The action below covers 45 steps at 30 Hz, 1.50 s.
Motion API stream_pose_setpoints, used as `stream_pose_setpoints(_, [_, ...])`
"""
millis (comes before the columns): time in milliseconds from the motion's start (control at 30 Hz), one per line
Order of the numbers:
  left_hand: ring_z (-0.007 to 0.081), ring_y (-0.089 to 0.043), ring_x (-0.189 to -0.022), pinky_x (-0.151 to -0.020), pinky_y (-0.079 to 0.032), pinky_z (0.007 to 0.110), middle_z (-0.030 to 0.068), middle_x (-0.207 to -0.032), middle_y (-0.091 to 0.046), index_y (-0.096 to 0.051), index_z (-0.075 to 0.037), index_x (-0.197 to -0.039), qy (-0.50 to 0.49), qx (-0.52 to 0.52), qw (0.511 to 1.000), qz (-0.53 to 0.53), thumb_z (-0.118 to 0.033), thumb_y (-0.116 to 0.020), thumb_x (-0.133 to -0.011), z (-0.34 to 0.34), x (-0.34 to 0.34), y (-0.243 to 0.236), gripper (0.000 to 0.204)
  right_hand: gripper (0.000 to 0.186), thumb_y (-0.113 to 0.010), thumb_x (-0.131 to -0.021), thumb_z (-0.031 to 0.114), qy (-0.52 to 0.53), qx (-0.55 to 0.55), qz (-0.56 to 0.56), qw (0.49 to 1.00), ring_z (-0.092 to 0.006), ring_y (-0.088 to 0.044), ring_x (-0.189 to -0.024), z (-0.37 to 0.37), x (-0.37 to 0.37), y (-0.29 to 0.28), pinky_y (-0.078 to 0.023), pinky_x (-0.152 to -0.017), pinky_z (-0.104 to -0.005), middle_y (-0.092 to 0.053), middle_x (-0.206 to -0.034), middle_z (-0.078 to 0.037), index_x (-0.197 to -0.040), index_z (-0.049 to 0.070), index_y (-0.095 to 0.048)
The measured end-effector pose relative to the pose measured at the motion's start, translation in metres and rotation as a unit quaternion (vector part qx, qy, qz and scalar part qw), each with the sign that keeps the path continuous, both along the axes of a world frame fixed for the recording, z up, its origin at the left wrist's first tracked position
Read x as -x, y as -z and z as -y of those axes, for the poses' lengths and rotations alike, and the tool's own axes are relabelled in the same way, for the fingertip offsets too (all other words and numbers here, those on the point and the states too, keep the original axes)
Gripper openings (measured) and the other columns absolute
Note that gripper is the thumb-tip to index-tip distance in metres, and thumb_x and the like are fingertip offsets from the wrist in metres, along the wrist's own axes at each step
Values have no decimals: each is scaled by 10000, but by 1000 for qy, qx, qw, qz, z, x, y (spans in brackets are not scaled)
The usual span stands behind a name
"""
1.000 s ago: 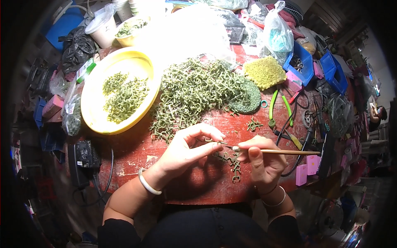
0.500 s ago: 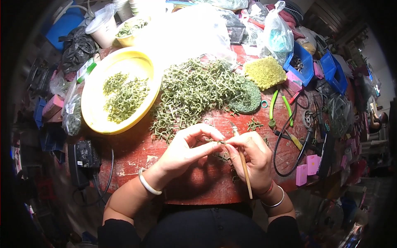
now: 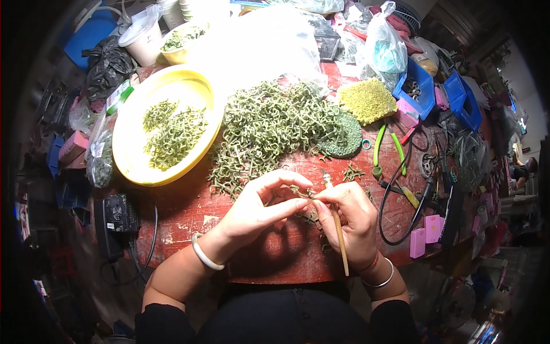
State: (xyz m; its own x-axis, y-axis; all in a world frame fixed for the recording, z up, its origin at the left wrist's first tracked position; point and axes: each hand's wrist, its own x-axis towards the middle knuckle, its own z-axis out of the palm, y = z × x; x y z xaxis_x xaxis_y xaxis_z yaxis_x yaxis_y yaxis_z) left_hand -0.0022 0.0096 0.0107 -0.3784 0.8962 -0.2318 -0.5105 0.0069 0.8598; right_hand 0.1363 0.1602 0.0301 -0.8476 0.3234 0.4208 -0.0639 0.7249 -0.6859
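Observation:
A small curved green piece (image 3: 303, 194) is between my two hands at the near middle of the table. The fingertips of my left hand (image 3: 258, 203) bend around its left end, thumb and forefinger slightly apart. My right hand (image 3: 350, 215) pinches the other end. Across that same hand lies a slim wooden-handled craft knife (image 3: 341, 243), its metal tip pointing away from me. Beyond my hands is a large heap of similar green curled pieces (image 3: 269, 129). A few loose pieces (image 3: 352, 172) lie to the right. My fingers partly cover the held piece.
A yellow-rimmed basin (image 3: 129, 166) with more green pieces stands left. A round green textured pad (image 3: 346, 137) and a yellow-green sponge-like block (image 3: 366, 100) sit right of the heap. Green-handled pliers (image 3: 378, 146), a black cable (image 3: 384, 232) and pink blocks (image 3: 418, 243) lie at right.
The green piece has tilted, its left end now higher. My left thumb and forefinger have parted a little. Both hands otherwise stay in place.

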Motion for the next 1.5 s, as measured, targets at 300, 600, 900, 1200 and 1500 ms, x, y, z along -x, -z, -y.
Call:
stream_pose_setpoints(300, [80, -622, -958, -614, -469, 181, 49, -1227, -604, -547, -71, -1352, 0, -34, 999, -1, -74, -675, -944, 1, 1, 4, 427, 145, -724, -830, -36, 10, 19, 2, 1000, -266, -632, -734, -3, 0, -3, -508, -654, -345, -622, -844, -129, -955, 5, -662])
stream_pose_setpoints(600, [111, -641, -951, -576, -437, 181, 77, -1262, -614, -560, -46, -1320, -26, -25, 999, -31, 18, -657, -929, -2, -1, 1, 408, 65, -689, -868, -23, 10, 51, 15, 999, -234, -613, -695, -3, 2, -4, -483, -638, -325, -616, -818, -122, -919, -1, -654])
stream_pose_setpoints(900, [46, -614, -930, -594, -441, 160, -9, -1143, -652, -620, -84, -1252, -14, -18, 999, -39, -71, -654, -966, 0, 0, 3, 288, 46, -676, -882, -23, 7, 58, 10, 998, -220, -607, -680, -3, 3, -2, -470, -625, -312, -619, -805, -116, -904, -5, -640])
stream_pose_setpoints(1200, [83, -648, -887, -541, -413, 178, 37, -1125, -663, -628, -53, -1218, -18, -11, 1000, -19, -15, -669, -940, 0, 0, 6, 284, 49, -679, -880, -18, 2, 57, 10, 998, -206, -611, -680, -2, 3, -2, -471, -620, -309, -617, -807, -111, -909, -3, -643])
stream_pose_setpoints(1500, [17, -545, -739, -557, -402, 164, -22, -952, -656, -631, -115, -1281, 0, -21, 998, -53, -113, -670, -962, 0, 0, 11, 321, 32, -670, -895, -7, 12, 68, 16, 997, -226, -618, -696, -2, 2, -3, -477, -638, -318, -622, -818, -117, -911, -5, -643])
